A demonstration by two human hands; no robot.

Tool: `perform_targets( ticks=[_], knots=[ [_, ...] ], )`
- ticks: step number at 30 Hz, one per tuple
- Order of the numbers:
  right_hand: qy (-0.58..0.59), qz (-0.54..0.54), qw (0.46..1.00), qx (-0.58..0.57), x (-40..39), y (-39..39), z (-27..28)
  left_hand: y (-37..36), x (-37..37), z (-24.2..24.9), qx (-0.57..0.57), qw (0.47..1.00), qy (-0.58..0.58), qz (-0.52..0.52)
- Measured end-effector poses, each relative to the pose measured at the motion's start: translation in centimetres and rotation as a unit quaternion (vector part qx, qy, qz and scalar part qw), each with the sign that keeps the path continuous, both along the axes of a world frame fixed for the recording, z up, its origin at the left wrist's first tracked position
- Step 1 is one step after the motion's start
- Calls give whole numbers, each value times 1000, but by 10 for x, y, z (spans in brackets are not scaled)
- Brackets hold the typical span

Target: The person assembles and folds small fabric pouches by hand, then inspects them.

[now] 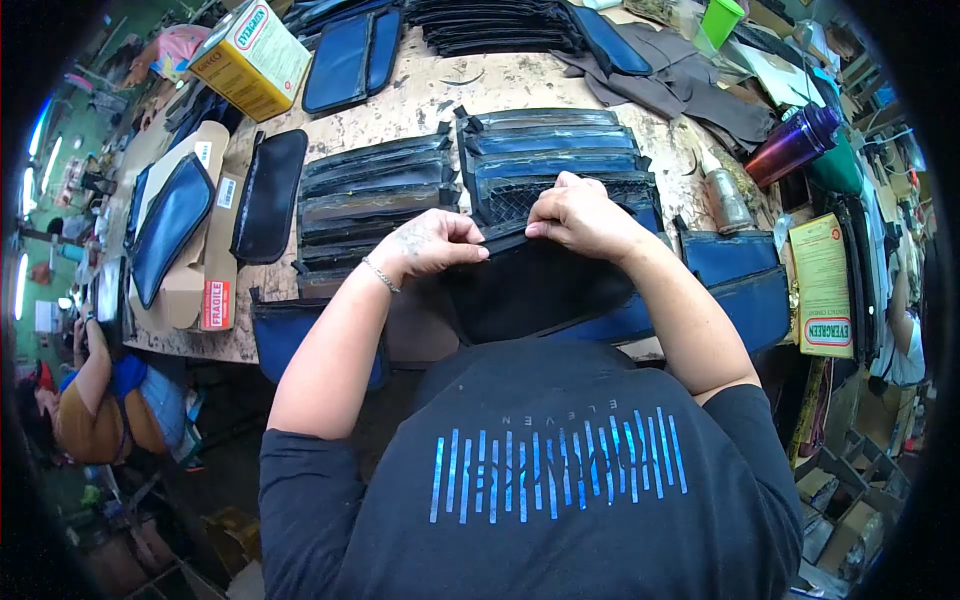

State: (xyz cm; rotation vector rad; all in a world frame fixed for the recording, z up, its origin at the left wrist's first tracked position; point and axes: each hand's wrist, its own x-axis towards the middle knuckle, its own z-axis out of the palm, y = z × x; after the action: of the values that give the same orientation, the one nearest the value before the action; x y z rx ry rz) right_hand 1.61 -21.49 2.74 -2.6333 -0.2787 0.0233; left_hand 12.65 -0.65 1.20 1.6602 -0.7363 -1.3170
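A black, smooth, leather-like panel [540, 290] lies at the table's near edge, its upper edge raised in my fingers. My left hand [438, 243] is closed, thumb and fingers pinching that edge at its left part. Further right along the same edge, my right hand [578, 215] is closed in a pinch too. Just beyond my right hand is a piece of black mesh [530, 200]. It lies on an overlapping stack of blue and black panels [555, 140]. To the left sits another overlapping row of dark panels [375, 190].
An open cardboard box [218, 245] and a yellow tin [255, 65] stand left. On the right are a bottle with a nozzle [727, 195], a purple tumbler [795, 145] and a second tin [822, 280]. Dark cloth [680, 80] lies behind. Another person [110, 400] is at far left.
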Motion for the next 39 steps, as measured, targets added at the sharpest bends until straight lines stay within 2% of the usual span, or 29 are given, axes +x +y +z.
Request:
perform_targets(
  ticks=[4,7,10,11,12,14,16,17,18,20,21,23,27,29,30,32,34,36,39],
  knots=[
    [1,-5,1000,-7,0,0,-2,2,-19,3,0,996,-54,70],
    [2,8,999,-44,2,4,-1,3,-31,4,-30,957,-279,75],
    [-42,79,993,-77,6,24,-3,3,-36,5,-40,944,-314,92],
    [6,93,993,-77,9,35,-2,3,-36,3,-40,944,-314,91],
    [-10,89,994,-69,10,38,-4,4,-34,0,-48,951,-288,102],
    [33,88,995,-16,13,34,1,10,-28,-2,-55,956,-262,120],
    [29,95,994,42,11,27,4,14,-13,1,-80,995,-46,37],
    [29,90,993,69,8,26,6,14,-4,-1,-19,999,-21,34],
    [29,96,993,65,7,25,8,14,3,0,-43,999,11,23],
    [60,93,991,80,4,23,13,10,10,1,-41,997,-52,-51],
    [56,87,991,82,2,23,15,9,12,0,-42,997,-52,-49],
    [54,80,991,91,-2,21,13,8,14,-2,-27,995,12,-97],
    [33,73,991,103,-4,19,7,5,17,7,40,993,46,-104],
    [30,75,991,107,-4,18,5,2,16,17,94,990,92,-46],
    [27,78,991,110,-3,18,5,3,18,14,95,990,92,-44],
    [34,78,990,111,-3,16,4,6,25,4,-4,985,128,-115],
    [40,77,990,112,-3,13,3,7,22,8,-32,983,112,-143],
    [74,78,988,111,-1,9,0,10,11,13,-66,989,-34,-126],
    [115,70,979,153,-1,11,2,18,-11,16,-111,987,-101,-48]
  ],
)
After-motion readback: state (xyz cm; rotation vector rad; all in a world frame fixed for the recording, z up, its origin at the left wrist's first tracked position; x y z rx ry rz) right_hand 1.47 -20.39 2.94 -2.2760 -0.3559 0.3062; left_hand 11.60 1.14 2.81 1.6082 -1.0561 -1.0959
